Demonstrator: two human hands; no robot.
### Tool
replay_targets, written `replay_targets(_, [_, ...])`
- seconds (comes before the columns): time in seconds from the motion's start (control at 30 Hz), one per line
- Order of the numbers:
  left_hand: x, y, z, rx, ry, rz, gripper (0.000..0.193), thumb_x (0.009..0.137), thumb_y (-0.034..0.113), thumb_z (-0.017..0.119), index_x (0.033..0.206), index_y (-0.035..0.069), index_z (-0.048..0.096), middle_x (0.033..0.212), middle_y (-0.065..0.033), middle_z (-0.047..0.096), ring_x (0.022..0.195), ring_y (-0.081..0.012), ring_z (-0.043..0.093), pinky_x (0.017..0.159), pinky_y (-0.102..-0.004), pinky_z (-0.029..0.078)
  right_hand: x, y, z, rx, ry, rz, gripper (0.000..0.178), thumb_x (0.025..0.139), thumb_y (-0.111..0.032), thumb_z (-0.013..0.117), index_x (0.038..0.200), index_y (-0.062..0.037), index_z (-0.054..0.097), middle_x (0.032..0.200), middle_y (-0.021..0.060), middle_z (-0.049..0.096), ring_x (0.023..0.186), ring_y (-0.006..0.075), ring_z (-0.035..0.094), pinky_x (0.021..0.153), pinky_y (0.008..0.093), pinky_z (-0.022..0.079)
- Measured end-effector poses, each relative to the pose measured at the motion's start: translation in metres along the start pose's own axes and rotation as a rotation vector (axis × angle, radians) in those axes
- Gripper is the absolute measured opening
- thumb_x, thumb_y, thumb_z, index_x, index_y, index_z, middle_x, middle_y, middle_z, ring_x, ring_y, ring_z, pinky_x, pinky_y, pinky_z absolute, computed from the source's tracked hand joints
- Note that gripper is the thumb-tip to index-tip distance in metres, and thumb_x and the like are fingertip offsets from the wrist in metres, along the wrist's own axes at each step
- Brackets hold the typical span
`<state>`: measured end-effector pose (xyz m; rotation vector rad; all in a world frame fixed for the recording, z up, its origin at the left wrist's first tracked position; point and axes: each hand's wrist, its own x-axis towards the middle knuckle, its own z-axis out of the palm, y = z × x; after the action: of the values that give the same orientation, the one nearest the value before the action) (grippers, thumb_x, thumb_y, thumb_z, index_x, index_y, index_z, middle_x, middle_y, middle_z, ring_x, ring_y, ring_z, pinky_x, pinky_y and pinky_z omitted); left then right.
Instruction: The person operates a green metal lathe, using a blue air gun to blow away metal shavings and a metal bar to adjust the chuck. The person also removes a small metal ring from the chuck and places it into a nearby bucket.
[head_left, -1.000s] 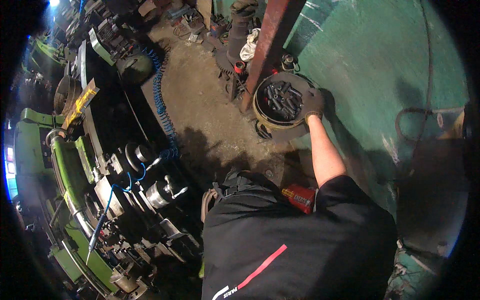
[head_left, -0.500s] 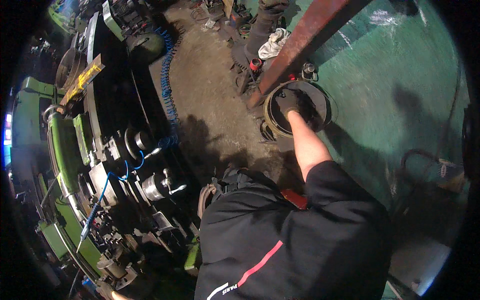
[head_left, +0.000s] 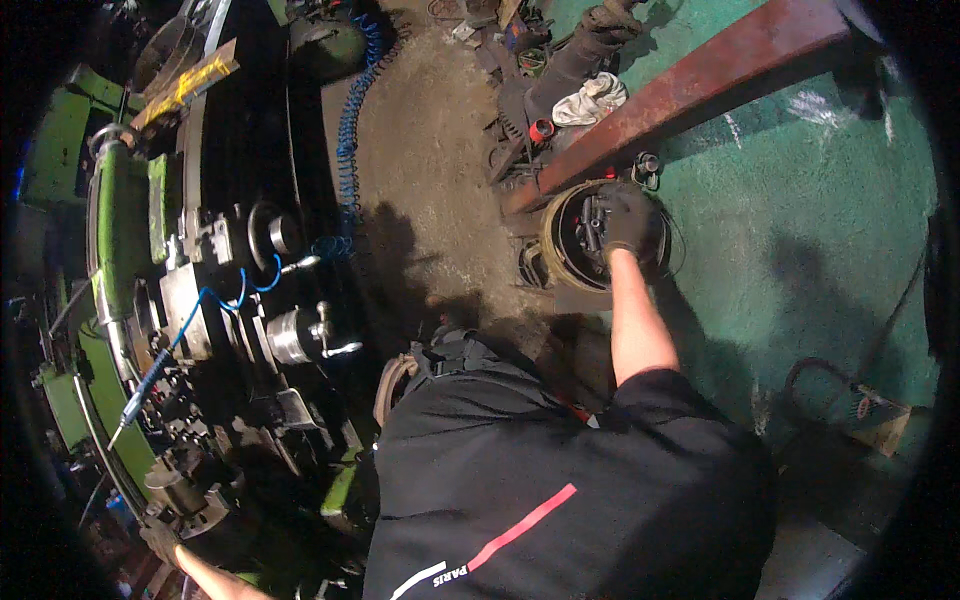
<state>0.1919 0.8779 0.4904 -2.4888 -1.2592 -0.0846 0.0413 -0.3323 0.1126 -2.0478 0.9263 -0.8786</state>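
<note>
My right hand (head_left: 634, 222), in a dark glove, is over the right side of a round bucket (head_left: 551, 251) on the floor. Its fingers are bent, and dark rod-shaped metal pieces (head_left: 592, 226) show beside them inside the rim. Whatever the fingers grip is hidden by the hand. At the lower left, my left hand (head_left: 160, 541), also gloved, is beside the round metal chuck (head_left: 176, 487) of a green lathe (head_left: 112, 240). Its fingers are too dark to make out.
A rusty steel beam (head_left: 690, 95) slants behind the bucket. A white rag (head_left: 590, 100), a red round item (head_left: 541, 130) and dark scrap parts lie beside it. A blue coiled air hose (head_left: 350, 130) hangs along the lathe. Handwheels and a crank handle (head_left: 322, 330) jut out toward me.
My right hand has come up from deep in the bucket to its right side, uncovering metal pieces. More of my left hand shows by the chuck. The view has shifted.
</note>
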Motion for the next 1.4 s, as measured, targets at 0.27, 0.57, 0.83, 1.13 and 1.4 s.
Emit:
replay_targets(0.27, [-0.008, 0.023, -0.004, 0.031, -0.177, 0.058, 0.082, 0.109, 0.07, 0.04, 0.153, 0.003, 0.059, 0.151, -0.0325, 0.065, 0.136, -0.0533, 0.065, 0.111, -0.0632, 0.051, 0.011, -0.163, -0.09, -0.883, 0.299, 0.042, 0.044, 0.103, -0.046, 0.07, 0.108, -0.004, 0.082, 0.108, 0.0251, 0.079, 0.094, 0.0463, 0.076, 0.085, 0.0549, 0.06])
replay_targets(0.57, [0.019, -0.033, 0.007, -0.05, 0.007, 0.055, 0.083, 0.109, 0.073, 0.038, 0.155, 0.007, 0.058, 0.156, -0.0282, 0.063, 0.142, -0.0526, 0.06, 0.115, -0.0629, 0.048, -0.028, -0.078, -0.04, -0.94, -0.143, 0.314, 0.055, 0.105, -0.06, 0.063, 0.122, -0.0107, 0.08, 0.121, 0.0252, 0.08, 0.109, 0.0478, 0.077, 0.091, 0.0592, 0.06])
replay_targets(0.83, [0.026, -0.012, 0.014, -0.133, -0.01, 0.084, 0.08, 0.111, 0.068, 0.041, 0.162, 0.008, 0.054, 0.156, -0.0291, 0.063, 0.141, -0.0481, 0.063, 0.116, -0.0591, 0.048, -0.03, -0.057, -0.049, -1.022, -0.451, 0.34, 0.049, 0.106, -0.051, 0.064, 0.129, -0.0107, 0.08, 0.134, 0.0247, 0.077, 0.12, 0.0466, 0.075, 0.093, 0.0584, 0.059])
replay_targets(1.13, [-0.023, 0.029, -0.018, -0.283, -0.05, 0.226, 0.066, 0.106, 0.063, 0.058, 0.154, 0.019, 0.065, 0.15, -0.0219, 0.069, 0.139, -0.0457, 0.065, 0.113, -0.0524, 0.05, -0.068, -0.087, -0.044, -0.502, -0.224, 0.065, 0.044, 0.111, -0.038, 0.064, 0.134, -0.0044, 0.079, 0.122, 0.0121, 0.082, 0.102, 0.0253, 0.074, 0.092, 0.0406, 0.058])
replay_targets(1.4, [-0.062, 0.002, -0.012, -0.267, 0.281, 0.183, 0.047, 0.105, 0.062, 0.054, 0.125, 0.021, 0.066, 0.113, -0.0237, 0.078, 0.102, -0.054, 0.073, 0.083, -0.0672, 0.055, -0.214, -0.431, 0.093, 0.334, -0.968, -0.446, 0.033, 0.112, -0.03, 0.071, 0.127, -0.0014, 0.077, 0.118, 0.0073, 0.076, 0.095, 0.0136, 0.07, 0.08, 0.0301, 0.057])
